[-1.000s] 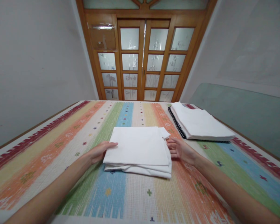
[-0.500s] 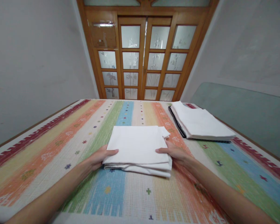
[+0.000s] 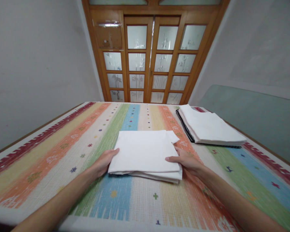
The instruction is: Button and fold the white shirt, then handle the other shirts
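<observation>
A folded white garment [image 3: 143, 151] lies in layers on the table in front of me, with a small flap sticking out at its upper right corner. My left hand [image 3: 105, 162] is at its left side, thumb against the edge and the other fingers mostly hidden at or under the cloth. On the right side, my right hand [image 3: 187, 160] grips the garment, its thumb on top and its fingers beneath. The lower layers show along the near edge, slightly uneven.
A stack of folded white clothes [image 3: 212, 127] with a black item at its bottom sits at the right. The striped, patterned tablecloth [image 3: 113, 206] covers the table. Beyond stands a wooden door with glass panes [image 3: 137, 61]; a pale green panel [image 3: 253, 116] borders the right side.
My left thumb has slid back from the garment's top to its left edge. The right hand still holds its side, and the garment's near layers lie a little flatter.
</observation>
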Tool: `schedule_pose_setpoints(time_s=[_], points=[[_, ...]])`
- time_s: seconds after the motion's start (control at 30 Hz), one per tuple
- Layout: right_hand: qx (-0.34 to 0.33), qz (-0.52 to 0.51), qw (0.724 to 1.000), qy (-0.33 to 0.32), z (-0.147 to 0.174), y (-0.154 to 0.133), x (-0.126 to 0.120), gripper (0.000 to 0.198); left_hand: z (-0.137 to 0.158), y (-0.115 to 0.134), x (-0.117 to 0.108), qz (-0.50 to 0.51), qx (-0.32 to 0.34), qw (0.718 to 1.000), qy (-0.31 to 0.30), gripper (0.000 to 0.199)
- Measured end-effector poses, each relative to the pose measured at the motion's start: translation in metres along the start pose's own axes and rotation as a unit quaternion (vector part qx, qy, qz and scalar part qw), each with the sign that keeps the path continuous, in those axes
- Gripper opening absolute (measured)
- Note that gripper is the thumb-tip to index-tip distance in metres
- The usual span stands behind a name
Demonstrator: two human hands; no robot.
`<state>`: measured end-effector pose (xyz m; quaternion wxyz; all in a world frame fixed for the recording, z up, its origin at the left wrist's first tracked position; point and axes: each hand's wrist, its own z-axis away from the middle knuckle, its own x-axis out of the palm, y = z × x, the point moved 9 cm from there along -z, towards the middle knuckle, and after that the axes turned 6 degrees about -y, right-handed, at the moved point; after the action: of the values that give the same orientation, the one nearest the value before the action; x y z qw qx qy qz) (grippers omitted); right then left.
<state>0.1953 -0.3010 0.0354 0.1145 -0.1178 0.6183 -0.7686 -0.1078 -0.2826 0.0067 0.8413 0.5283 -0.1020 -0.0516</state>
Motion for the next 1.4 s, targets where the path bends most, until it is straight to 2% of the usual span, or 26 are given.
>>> schedule_pose_setpoints(time_s=[0.13,0.27,0.3,0.37,0.43,0.5,0.53,0.57,0.67,0.77,0.87,0.97,1.03,1.13,1.2,1.3,1.4], points=[[0.019,0.039,0.999,0.003,0.004,0.006,-0.003,0.060,-0.003,0.000,-0.009,-0.017,0.014,1.000,0.008,0.028],[0.017,0.045,0.999,-0.009,0.008,0.011,-0.006,0.068,0.003,0.004,-0.021,-0.063,0.024,0.997,0.040,0.049],[0.020,0.072,0.997,-0.011,0.011,0.011,-0.008,0.068,0.005,0.008,-0.023,-0.084,0.034,0.995,0.043,0.053],[0.027,0.190,0.981,0.009,0.017,0.008,-0.019,0.062,0.009,0.020,-0.028,-0.154,0.079,0.983,0.059,0.056],[0.017,0.359,0.929,0.084,0.027,-0.008,-0.037,0.054,0.017,0.041,-0.034,-0.269,0.145,0.947,0.098,0.054],[-0.012,0.495,0.852,0.169,0.036,-0.034,-0.049,0.041,0.027,0.064,-0.034,-0.393,0.210,0.883,0.150,0.048],[-0.029,0.535,0.822,0.194,0.039,-0.046,-0.050,0.034,0.031,0.075,-0.031,-0.444,0.236,0.847,0.173,0.044],[-0.048,0.559,0.802,0.203,0.039,-0.056,-0.047,0.030,0.035,0.084,-0.025,-0.483,0.258,0.815,0.190,0.039],[-0.141,0.576,0.787,0.170,0.028,-0.077,-0.020,0.030,0.035,0.104,0.004,-0.545,0.314,0.752,0.195,0.030],[-0.242,0.566,0.777,0.132,0.012,-0.087,0.017,0.032,0.015,0.105,0.046,-0.581,0.345,0.724,0.137,0.035],[-0.292,0.565,0.770,0.056,-0.006,-0.075,0.056,0.048,-0.018,0.092,0.080,-0.624,0.343,0.699,0.062,0.041],[-0.294,0.582,0.757,-0.037,-0.019,-0.046,0.088,0.059,-0.045,0.080,0.098,-0.650,0.341,0.679,0.006,0.047],[-0.283,0.594,0.748,-0.082,-0.021,-0.026,0.099,0.059,-0.059,0.072,0.100,-0.671,0.327,0.666,-0.014,0.049],[-0.264,0.619,0.731,-0.111,-0.017,-0.008,0.104,0.058,-0.068,0.066,0.093,-0.696,0.324,0.641,-0.017,0.050],[-0.259,0.628,0.724,-0.119,-0.012,-0.005,0.103,0.058,-0.070,0.066,0.084,-0.703,0.330,0.629,-0.001,0.052],[-0.254,0.629,0.724,-0.125,-0.010,-0.005,0.100,0.058,-0.075,0.067,0.069,-0.711,0.319,0.627,0.022,0.058],[-0.231,0.633,0.733,-0.091,-0.026,-0.008,0.090,0.060,-0.079,0.065,0.063,-0.715,0.313,0.625,0.028,0.062]])
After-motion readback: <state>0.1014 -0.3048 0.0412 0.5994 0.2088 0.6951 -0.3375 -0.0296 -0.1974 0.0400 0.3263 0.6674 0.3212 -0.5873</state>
